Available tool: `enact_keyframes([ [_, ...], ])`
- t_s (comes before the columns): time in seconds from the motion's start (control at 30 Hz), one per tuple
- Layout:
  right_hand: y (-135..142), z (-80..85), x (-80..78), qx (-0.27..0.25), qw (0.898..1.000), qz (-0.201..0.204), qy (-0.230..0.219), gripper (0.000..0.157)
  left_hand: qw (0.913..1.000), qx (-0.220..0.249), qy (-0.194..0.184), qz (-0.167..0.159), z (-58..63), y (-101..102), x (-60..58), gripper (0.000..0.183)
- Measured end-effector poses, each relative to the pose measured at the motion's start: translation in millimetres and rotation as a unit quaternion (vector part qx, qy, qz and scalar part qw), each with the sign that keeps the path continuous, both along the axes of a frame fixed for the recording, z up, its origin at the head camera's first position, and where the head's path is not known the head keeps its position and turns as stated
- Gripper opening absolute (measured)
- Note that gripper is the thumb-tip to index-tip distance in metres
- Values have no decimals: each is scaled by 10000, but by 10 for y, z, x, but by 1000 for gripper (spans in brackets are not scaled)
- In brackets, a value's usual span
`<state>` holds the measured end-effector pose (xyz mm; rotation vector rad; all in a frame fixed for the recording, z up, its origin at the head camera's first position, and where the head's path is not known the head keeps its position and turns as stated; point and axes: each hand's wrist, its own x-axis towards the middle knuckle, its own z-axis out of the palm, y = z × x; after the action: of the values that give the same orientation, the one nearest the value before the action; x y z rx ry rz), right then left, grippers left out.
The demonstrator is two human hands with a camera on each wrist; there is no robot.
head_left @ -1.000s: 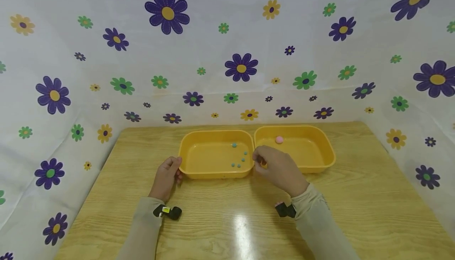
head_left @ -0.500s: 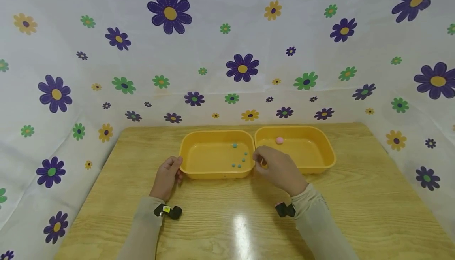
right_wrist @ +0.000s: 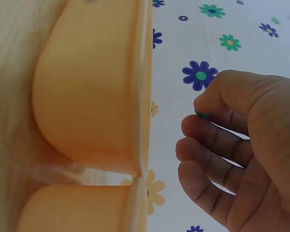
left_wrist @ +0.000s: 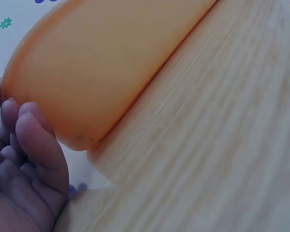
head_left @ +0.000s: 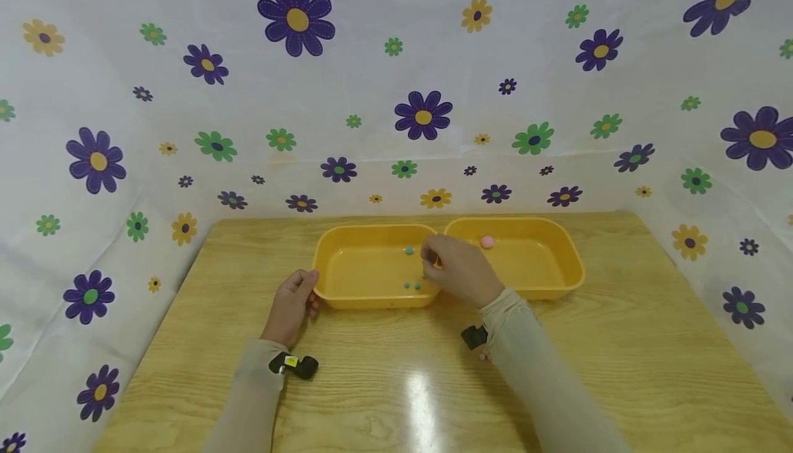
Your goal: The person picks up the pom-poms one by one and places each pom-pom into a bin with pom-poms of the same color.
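Observation:
My left hand holds the left end of the left yellow tray by its rim. In the left wrist view, its curled fingers lie against the tray's outer wall. Above the right end of that tray is my right hand, palm down. The right wrist view shows a small green piece, mostly hidden, pinched between thumb and index finger. Small teal balls lie in the left tray: a larger one at the back, and several tiny ones near the front right, partly covered by the hand.
A second yellow tray stands end to end with the first, on the right. In it, near the back left, lies a pink ball. Both are on a wooden table, before a flower-print cloth.
My right hand has moved left and away from me, from the trays' meeting ends to over the left tray's right end, covering a tiny teal ball. The left hand stays at the rim.

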<state>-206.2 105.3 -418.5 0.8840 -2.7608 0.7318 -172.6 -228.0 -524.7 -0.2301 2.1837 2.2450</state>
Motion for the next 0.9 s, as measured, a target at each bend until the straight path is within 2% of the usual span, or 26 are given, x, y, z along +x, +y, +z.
enact_keyframes([
  [0.13,-125,110,-213,514,9981,63,-341,6,10000,-46,-34,17,6,-5,5,46],
  [0.27,-253,186,-452,1075,9918,151,-675,10,10000,-54,-55,32,-1,-10,5,46],
  [0.37,-339,197,-607,1544,9837,181,-908,12,10000,-48,-51,33,-14,-10,0,45],
  [0.47,-409,175,-720,2123,9710,259,-1070,11,10000,-27,-31,27,-26,-6,-8,44],
  [0.53,-448,145,-770,2516,9611,353,-1080,8,10000,6,-12,18,-31,0,-12,44],
  [0.63,-506,96,-806,3010,9441,503,-1245,21,10000,32,38,-22,-30,6,-13,45],
  [0.77,-563,10,-814,3230,9261,749,-1802,38,9999,100,54,-43,-28,-3,-15,45],
  [0.83,-577,-31,-813,3240,9210,870,-1978,39,9999,98,38,-38,-22,-15,-16,46],
  [0.9,-591,-61,-815,3269,9171,939,-2078,32,10000,77,16,-25,-20,-32,-21,46],
])
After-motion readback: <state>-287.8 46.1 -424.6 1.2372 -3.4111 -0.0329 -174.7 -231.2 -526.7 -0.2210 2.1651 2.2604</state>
